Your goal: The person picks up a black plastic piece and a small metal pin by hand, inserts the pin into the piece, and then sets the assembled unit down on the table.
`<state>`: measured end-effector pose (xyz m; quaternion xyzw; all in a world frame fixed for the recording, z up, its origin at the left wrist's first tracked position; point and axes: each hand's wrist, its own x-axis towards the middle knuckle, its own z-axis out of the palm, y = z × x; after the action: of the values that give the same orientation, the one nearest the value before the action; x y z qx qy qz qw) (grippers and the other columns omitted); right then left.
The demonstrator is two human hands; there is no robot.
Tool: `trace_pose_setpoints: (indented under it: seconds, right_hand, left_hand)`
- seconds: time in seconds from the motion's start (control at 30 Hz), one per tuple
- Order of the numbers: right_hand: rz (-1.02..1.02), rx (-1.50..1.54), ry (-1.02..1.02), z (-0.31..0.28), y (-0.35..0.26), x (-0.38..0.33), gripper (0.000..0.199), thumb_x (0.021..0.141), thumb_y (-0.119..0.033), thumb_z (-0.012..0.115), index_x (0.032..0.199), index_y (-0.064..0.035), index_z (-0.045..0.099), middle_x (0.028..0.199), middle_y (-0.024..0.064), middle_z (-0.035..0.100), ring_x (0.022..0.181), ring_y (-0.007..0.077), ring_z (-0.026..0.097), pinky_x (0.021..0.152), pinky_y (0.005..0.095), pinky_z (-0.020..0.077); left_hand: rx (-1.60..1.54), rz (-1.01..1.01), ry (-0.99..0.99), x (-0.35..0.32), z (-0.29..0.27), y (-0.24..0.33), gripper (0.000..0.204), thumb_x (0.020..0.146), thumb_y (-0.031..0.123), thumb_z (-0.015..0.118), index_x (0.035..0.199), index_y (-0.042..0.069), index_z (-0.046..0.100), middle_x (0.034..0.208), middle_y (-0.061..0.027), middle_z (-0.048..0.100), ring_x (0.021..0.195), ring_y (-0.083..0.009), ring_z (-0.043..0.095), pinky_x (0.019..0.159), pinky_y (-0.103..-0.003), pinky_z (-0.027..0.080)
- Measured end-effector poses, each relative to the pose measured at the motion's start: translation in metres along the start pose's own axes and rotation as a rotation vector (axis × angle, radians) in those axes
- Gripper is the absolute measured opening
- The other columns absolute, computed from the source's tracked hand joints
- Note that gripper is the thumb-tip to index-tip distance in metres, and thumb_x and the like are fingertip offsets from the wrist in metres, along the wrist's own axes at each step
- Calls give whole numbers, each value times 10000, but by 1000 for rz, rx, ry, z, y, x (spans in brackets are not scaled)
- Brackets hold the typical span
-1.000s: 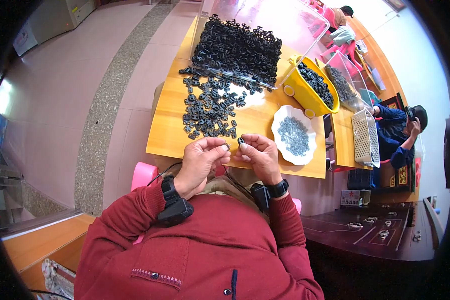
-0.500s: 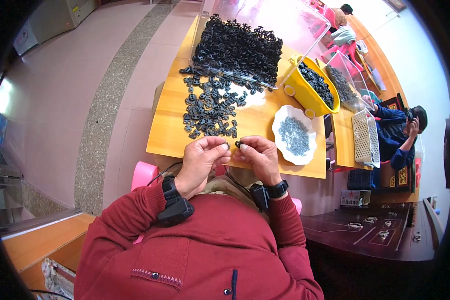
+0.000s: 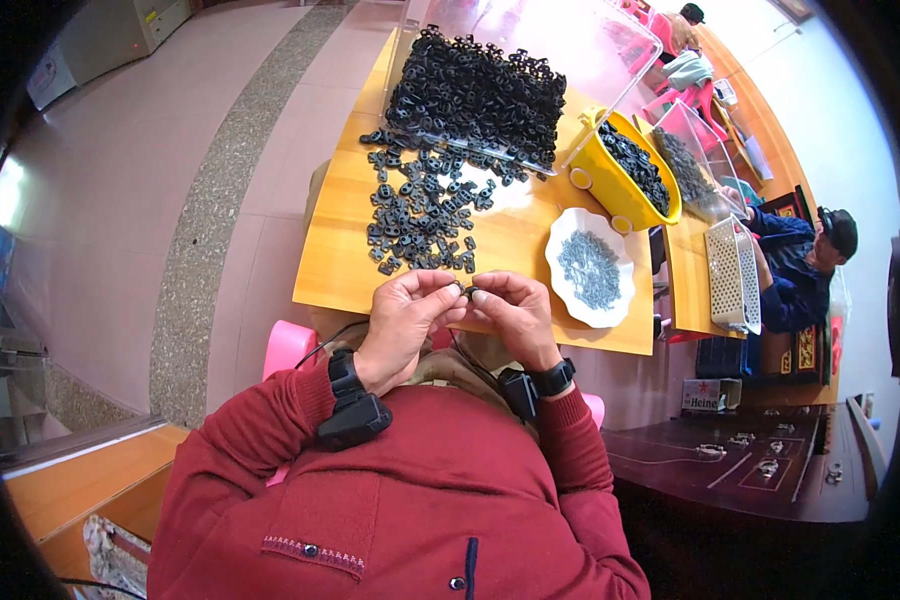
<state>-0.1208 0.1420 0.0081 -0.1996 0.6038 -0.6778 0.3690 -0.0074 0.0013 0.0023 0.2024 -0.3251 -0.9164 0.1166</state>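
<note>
My left hand and my right hand meet at the near edge of the wooden table. A small black plastic piece sits pinched between my right thumb and fingers. My left thumb and forefinger are closed on something tiny, mostly hidden by the fingertips, which touches or nearly touches the black piece. Just beyond my hands lies a loose spread of small black plastic pieces with holes, resembling cord locks. To the right, a white scalloped dish holds many tiny grey metallic parts, perhaps springs.
A clear plastic bin tipped toward me holds a heap of black pieces. Beside it stands a yellow tub of black parts. Another person sits at the right, near a white perforated basket. A pink stool shows below the table.
My fingertips have come together, closing the small gap between the two held parts. The person at the right has lowered a hand from the head.
</note>
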Motion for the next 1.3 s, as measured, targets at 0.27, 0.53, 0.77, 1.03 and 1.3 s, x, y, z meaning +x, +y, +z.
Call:
trace_pose_setpoints:
  seconds: [0.27, 0.53, 0.77, 1.03, 1.3]
  right_hand:
    - [-65, -26, -24, -4, 8, 2, 216, 885, 11, 612, 1097, 37, 641, 961, 79, 686, 841, 117, 649, 753, 247, 551]
    - [-12, 5, -30, 2, 5, 1, 214, 900, -2, 607, 1109, 33, 637, 965, 73, 680, 839, 104, 635, 770, 244, 550]
    - [-40, 13, -12, 1, 6, 1, 258, 887, 20, 613, 1144, 38, 625, 982, 90, 681, 851, 118, 647, 771, 260, 561]
    - [-102, -25, -28, -3, 10, 2, 292, 896, 3, 613, 1186, 31, 612, 959, 70, 688, 835, 102, 641, 772, 247, 545]
    - [-111, -108, -35, -4, 12, 2, 313, 905, 3, 597, 1217, 34, 585, 964, 61, 676, 844, 94, 629, 779, 240, 538]
  left_hand:
    - [-12, -23, -3, -1, 2, -1, 113, 903, 8, 602, 1015, -4, 592, 899, -80, 641, 789, -141, 651, 732, -238, 569]
    - [-13, -38, -15, -2, 2, 0, 106, 902, 9, 603, 1008, -2, 596, 896, -77, 644, 782, -133, 646, 729, -236, 561]
    - [-9, -17, -15, -1, -1, -2, 113, 902, 19, 607, 1013, -2, 598, 886, -73, 645, 777, -126, 644, 724, -232, 559]
    - [29, 29, 0, -1, -1, -1, 151, 895, 39, 623, 1028, -30, 610, 886, -79, 656, 758, -112, 641, 701, -221, 558]
    - [69, 21, 30, -3, 1, 1, 210, 890, 30, 623, 1078, -61, 608, 895, -94, 658, 771, -123, 648, 712, -228, 562]
